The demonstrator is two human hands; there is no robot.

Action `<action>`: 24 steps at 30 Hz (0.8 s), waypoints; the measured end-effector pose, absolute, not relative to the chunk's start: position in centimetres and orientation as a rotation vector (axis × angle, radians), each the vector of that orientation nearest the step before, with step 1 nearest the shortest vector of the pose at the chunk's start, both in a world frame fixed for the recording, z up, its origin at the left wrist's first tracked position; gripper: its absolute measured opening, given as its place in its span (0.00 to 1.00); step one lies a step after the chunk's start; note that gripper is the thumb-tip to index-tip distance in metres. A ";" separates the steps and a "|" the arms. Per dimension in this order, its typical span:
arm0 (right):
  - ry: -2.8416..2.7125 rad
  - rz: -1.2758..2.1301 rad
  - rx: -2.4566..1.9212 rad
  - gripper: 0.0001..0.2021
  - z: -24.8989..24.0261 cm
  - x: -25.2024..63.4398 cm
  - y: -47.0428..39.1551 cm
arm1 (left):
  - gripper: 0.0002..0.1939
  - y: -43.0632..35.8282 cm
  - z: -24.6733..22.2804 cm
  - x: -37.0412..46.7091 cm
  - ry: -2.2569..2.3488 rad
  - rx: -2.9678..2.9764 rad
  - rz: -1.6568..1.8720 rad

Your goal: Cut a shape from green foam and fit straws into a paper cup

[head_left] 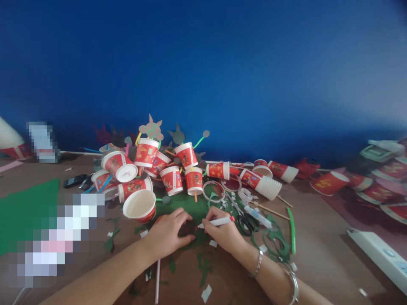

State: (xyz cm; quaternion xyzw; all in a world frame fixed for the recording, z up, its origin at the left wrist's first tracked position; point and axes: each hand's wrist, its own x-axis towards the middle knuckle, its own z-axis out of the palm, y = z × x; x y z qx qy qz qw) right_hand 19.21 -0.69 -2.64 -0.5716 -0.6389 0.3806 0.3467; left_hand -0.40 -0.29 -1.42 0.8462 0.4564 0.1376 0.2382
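Observation:
My right hand (224, 232) is closed in a writing grip round a white marker (221, 221) with a red end, its tip pointing left and down. My left hand (171, 234) rests on the table with thumb and fingers apart, beside a small dark piece of paper (188, 229); a little red shows near the marker tip. How far the paper reaches under the fingers is hidden. Just beyond my left hand, a large red-and-white paper cup (140, 205) lies tilted with its mouth toward me. Scissors (244, 223) and a capped pen (259, 217) lie right of my right hand.
Several red paper cups (171, 180) with paper animal shapes and straws are piled along the blue wall. Tape rolls (213, 192), a stack of cups (262, 185) and green scraps (276, 243) lie to the right. A power strip (380, 254) sits far right, green paper (28, 212) left.

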 end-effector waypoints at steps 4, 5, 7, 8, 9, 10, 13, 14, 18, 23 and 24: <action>-1.640 0.987 -1.491 0.08 -2.8 19.2 -0.6 | 0.17 -0.3 -1.5 -0.4 1.266 2.311 0.373; -1.640 0.986 -1.493 0.08 -2.8 19.3 -0.6 | 0.17 -0.3 -1.5 -0.4 1.265 2.311 0.373; -1.643 0.976 -1.494 0.09 -2.9 19.3 -0.6 | 0.17 -0.3 -1.5 -0.4 1.262 2.313 0.377; -1.644 0.970 -1.494 0.09 -2.9 19.3 -0.6 | 0.17 -0.3 -1.5 -0.4 1.261 2.314 0.379; -1.645 0.966 -1.494 0.09 -2.9 19.3 -0.6 | 0.17 -0.3 -1.5 -0.4 1.261 2.315 0.382; -1.646 0.965 -1.493 0.09 -2.9 19.3 -0.6 | 0.17 -0.3 -1.5 -0.4 1.261 2.314 0.385; -1.647 0.971 -1.493 0.08 -2.9 19.3 -0.6 | 0.17 -0.3 -1.5 -0.4 1.260 2.306 0.391; -1.646 0.977 -1.494 0.08 -2.9 19.3 -0.6 | 0.17 -0.3 -1.5 -0.4 1.259 2.303 0.391; -1.637 1.013 -1.480 0.08 -2.8 19.3 -0.6 | 0.16 -0.3 -1.3 -0.4 1.261 2.301 0.387; -1.618 1.034 -1.477 0.09 -2.7 19.3 -0.6 | 0.16 -0.3 -1.4 -0.4 1.267 2.297 0.386; -1.622 1.030 -1.483 0.09 -2.7 19.3 -0.6 | 0.16 -0.3 -1.4 -0.4 1.267 2.295 0.387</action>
